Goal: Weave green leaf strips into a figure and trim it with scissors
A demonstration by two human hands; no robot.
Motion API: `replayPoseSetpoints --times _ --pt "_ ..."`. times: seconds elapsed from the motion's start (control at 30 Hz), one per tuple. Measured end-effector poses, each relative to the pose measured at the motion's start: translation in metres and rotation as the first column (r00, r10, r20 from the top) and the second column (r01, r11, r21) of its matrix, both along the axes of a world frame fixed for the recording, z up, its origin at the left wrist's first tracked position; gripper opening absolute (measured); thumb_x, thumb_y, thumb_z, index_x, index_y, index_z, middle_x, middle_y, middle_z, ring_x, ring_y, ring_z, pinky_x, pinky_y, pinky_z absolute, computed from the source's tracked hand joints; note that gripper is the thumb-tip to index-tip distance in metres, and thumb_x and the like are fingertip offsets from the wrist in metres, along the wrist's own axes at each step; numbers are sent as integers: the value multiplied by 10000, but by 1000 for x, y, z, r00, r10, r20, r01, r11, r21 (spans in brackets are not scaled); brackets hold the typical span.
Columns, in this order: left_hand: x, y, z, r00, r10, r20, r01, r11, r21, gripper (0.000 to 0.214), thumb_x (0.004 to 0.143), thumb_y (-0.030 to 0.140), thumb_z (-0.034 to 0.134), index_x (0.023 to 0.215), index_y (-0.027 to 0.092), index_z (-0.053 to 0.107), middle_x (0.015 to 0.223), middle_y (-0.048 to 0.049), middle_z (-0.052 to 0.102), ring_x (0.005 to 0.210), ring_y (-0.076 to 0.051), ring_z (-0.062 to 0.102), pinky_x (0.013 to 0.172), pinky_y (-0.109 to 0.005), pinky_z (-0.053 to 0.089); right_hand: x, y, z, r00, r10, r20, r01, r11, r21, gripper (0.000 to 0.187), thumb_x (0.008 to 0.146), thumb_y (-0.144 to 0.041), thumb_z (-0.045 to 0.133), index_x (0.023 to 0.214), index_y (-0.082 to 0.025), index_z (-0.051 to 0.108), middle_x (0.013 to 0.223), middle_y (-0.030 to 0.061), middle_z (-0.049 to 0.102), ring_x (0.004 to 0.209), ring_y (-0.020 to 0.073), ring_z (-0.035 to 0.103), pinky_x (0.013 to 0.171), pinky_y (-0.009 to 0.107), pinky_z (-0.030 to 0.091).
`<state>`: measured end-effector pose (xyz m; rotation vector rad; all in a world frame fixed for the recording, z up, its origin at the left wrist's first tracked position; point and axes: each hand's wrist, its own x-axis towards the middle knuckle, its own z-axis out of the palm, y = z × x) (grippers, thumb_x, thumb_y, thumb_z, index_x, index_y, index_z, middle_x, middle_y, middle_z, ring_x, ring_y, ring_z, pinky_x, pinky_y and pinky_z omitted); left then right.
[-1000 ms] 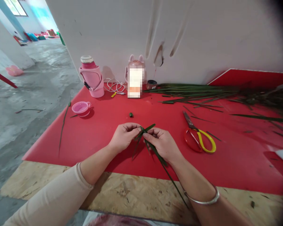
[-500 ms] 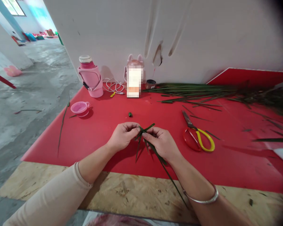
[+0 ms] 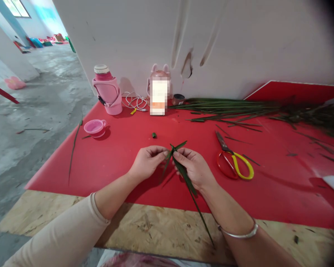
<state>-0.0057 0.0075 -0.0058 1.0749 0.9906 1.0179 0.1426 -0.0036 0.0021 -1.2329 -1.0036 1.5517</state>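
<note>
Between my two hands is a small bundle of green leaf strips (image 3: 187, 178), crossed and folded at the top. My right hand (image 3: 193, 167) pinches it near the crossing, and long strips trail down beneath that hand past the red sheet's front edge. On the other side, my left hand (image 3: 148, 161) is closed, thumb and forefinger pinching a strip at the bundle's left side. How the strips are interlaced under the fingertips is too small to tell. A short rolled piece of leaf (image 3: 154, 135) lies just beyond my hands. Scissors (image 3: 233, 157) with red and yellow handles rest to the right.
A red sheet (image 3: 122, 144) covers most of the wooden board (image 3: 156, 230). At the back stand a pink bottle (image 3: 108, 91), a white cable (image 3: 135, 102), a blurred-out phone (image 3: 158, 96) and a pile of long leaves (image 3: 228, 105). A pink cup (image 3: 95, 128) sits at left.
The bundle has shifted slightly right and turned, so its top strips point more upward. My left fingers have moved a little right, and the long trailing strip has swung left.
</note>
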Motion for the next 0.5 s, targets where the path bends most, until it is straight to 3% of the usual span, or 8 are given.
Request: replayPoseSetpoints --times 0.13,0.37,0.5 --pt "-2 5 2 997 33 70 -28 998 -64 320 657 391 697 843 131 678 698 -13 627 565 -88 530 526 -215 441 -1 -2 1 996 42 77 -45 999 29 293 642 -421 711 688 -179 553 460 -71 500 355 55 420 362 191 341" --pt "-4 8 -5 994 -24 111 20 999 31 224 708 346 663 716 123 659 584 12 577 503 -49 466 517 -183 374 -3 -1 -3 978 62 201 -85 991 107 269 665 -409 685 699 -171 566 481 -64 506 383 62 454 381 187 352" --pt "-3 13 -13 983 4 182 -1 1000 -21 228 681 346 687 720 126 641 569 22 561 482 -52 468 500 -185 382 1 0 -2 987 121 106 -123 992 6 326 681 -479 656 723 -173 552 502 -48 546 383 69 474 377 185 383"
